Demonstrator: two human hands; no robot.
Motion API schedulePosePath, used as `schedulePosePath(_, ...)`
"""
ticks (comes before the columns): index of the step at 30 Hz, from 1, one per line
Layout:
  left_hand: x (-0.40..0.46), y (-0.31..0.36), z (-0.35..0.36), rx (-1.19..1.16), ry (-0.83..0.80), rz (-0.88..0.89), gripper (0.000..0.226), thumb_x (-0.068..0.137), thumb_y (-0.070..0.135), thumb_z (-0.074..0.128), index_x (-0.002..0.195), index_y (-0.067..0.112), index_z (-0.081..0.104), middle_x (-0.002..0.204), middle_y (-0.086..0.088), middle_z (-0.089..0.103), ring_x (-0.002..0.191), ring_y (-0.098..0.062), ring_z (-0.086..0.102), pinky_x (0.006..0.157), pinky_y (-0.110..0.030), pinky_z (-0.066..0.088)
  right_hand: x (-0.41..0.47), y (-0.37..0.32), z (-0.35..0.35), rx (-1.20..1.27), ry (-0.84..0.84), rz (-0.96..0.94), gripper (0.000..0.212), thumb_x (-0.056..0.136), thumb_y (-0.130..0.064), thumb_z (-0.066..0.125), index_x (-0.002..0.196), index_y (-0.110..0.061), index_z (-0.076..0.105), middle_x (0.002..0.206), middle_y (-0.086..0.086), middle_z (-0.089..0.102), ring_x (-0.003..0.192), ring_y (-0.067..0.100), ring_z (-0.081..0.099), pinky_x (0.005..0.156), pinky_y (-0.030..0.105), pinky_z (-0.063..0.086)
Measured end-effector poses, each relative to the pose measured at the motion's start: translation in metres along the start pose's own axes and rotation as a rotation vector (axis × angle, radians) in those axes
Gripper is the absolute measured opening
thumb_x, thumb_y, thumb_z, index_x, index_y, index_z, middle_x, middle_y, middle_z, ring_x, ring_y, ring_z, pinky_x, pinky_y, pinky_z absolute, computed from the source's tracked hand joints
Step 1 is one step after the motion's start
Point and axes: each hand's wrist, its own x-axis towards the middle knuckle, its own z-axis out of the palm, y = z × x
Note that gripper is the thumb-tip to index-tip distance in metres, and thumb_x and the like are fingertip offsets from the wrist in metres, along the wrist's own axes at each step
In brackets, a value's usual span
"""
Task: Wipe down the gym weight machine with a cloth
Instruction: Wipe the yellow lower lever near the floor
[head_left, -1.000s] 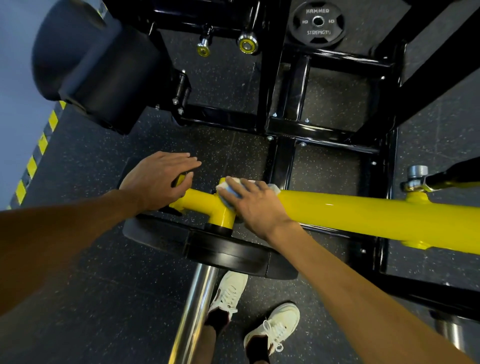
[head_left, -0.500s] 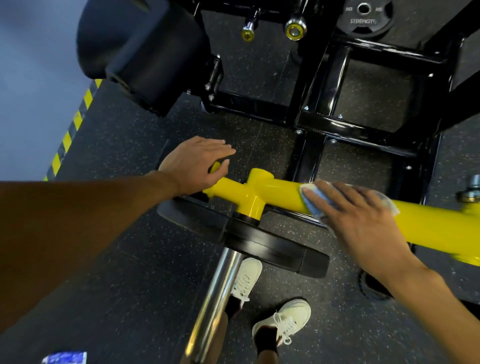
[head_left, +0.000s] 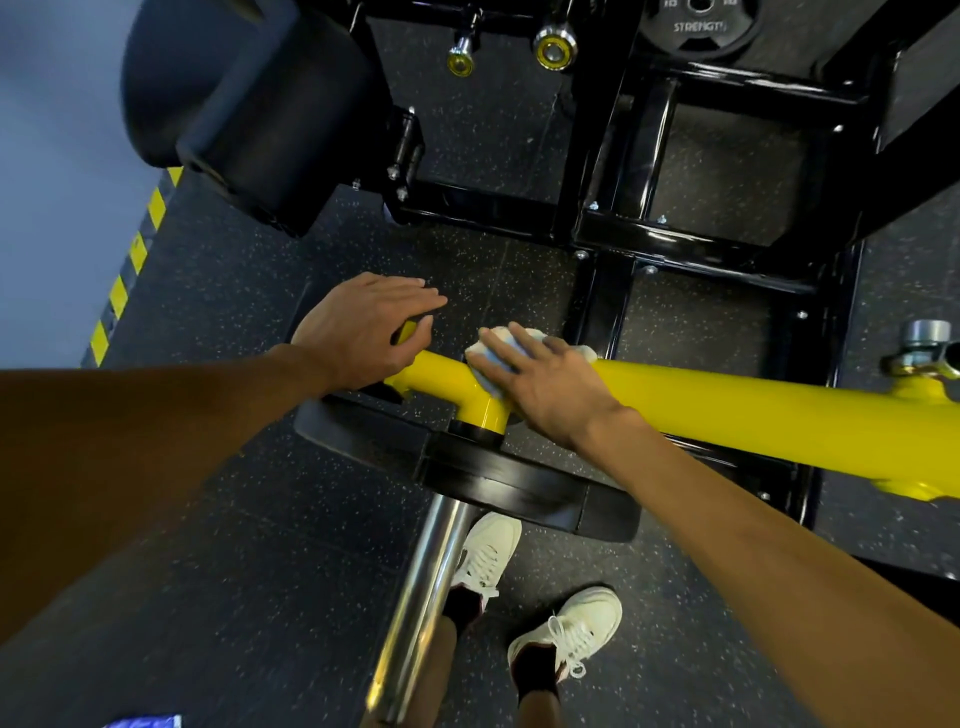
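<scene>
A yellow lever arm (head_left: 727, 405) of the weight machine runs from the right edge to the middle of the view. My right hand (head_left: 540, 384) lies flat with straight fingers on a pale cloth (head_left: 485, 353), pressing it onto the arm near its junction with the plate sleeve. My left hand (head_left: 363, 327) rests over the arm's left end, fingers spread, thumb against the yellow tip. Black weight plates (head_left: 498, 478) sit under the junction on a chrome sleeve (head_left: 426, 592).
The black machine frame (head_left: 623, 228) and a dark padded roller (head_left: 249, 104) stand beyond the arm. A loose plate (head_left: 696, 26) lies on the speckled rubber floor at the top. My white shoes (head_left: 566, 634) stand below. Yellow-black tape (head_left: 119, 296) edges the floor at left.
My right hand slid the cloth right along the yellow arm, then back left to the junction. The left hand stayed on the arm's end.
</scene>
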Motion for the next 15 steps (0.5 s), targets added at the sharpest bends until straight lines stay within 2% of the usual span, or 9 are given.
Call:
schedulePosePath(3, 0.000, 0.000, 0.000, 0.000, 0.010, 0.005, 0.059, 0.096, 0.043, 0.031, 0.137, 0.013, 0.062, 0.137, -0.008, 0.064, 0.133, -0.022, 0.055, 0.108, -0.042, 0.042, -0.021, 0.006, 0.000, -0.060, 0.026, -0.008, 0.073, 0.107, -0.021, 0.037, 0.161, -0.028, -0.013, 0.170, 0.003, -0.014, 0.157, 0.034, 0.006, 0.121, 0.048, 0.024)
schedulePosePath(6, -0.001, 0.000, 0.000, -0.008, -0.006, -0.002, 0.059, 0.097, 0.044, 0.029, 0.138, 0.015, 0.061, 0.139, -0.007, 0.063, 0.135, -0.021, 0.053, 0.111, -0.042, 0.041, -0.056, 0.017, 0.004, -0.100, 0.060, 0.018, 0.091, 0.099, -0.019, 0.054, 0.161, -0.031, -0.012, 0.171, 0.003, -0.007, 0.155, 0.034, 0.016, 0.120, 0.049, 0.027)
schedulePosePath(9, 0.000, -0.001, 0.001, -0.006, -0.009, -0.012, 0.060, 0.097, 0.045, 0.027, 0.140, 0.016, 0.059, 0.141, -0.005, 0.061, 0.137, -0.018, 0.051, 0.113, -0.040, 0.038, -0.099, 0.032, 0.006, -0.159, 0.132, 0.081, 0.105, 0.082, -0.009, 0.068, 0.163, -0.028, 0.006, 0.170, 0.005, 0.014, 0.148, 0.035, 0.035, 0.112, 0.051, 0.035)
schedulePosePath(11, 0.000, -0.002, 0.001, -0.006, -0.010, -0.009, 0.061, 0.098, 0.046, 0.027, 0.140, 0.016, 0.059, 0.141, -0.004, 0.061, 0.137, -0.018, 0.050, 0.113, -0.040, 0.038, -0.129, 0.043, 0.007, -0.199, 0.212, 0.096, 0.095, 0.080, 0.000, 0.057, 0.162, -0.025, 0.018, 0.167, 0.008, 0.025, 0.143, 0.037, 0.041, 0.110, 0.053, 0.039)
schedulePosePath(13, 0.000, -0.003, 0.001, -0.003, -0.012, -0.004, 0.060, 0.098, 0.046, 0.027, 0.139, 0.015, 0.059, 0.140, -0.005, 0.062, 0.137, -0.019, 0.051, 0.113, -0.041, 0.039, -0.158, 0.051, 0.005, -0.226, 0.231, 0.116, 0.092, 0.076, -0.001, 0.045, 0.162, -0.023, 0.020, 0.167, 0.009, 0.024, 0.144, 0.038, 0.041, 0.112, 0.055, 0.038)
schedulePosePath(15, 0.000, -0.003, 0.001, -0.005, -0.013, 0.000, 0.060, 0.098, 0.045, 0.028, 0.139, 0.014, 0.059, 0.140, -0.006, 0.062, 0.136, -0.019, 0.052, 0.113, -0.042, 0.040, -0.182, 0.060, 0.008, -0.243, 0.205, 0.155, 0.094, 0.073, -0.003, 0.044, 0.162, -0.024, 0.022, 0.168, 0.007, 0.022, 0.145, 0.037, 0.039, 0.112, 0.057, 0.037)
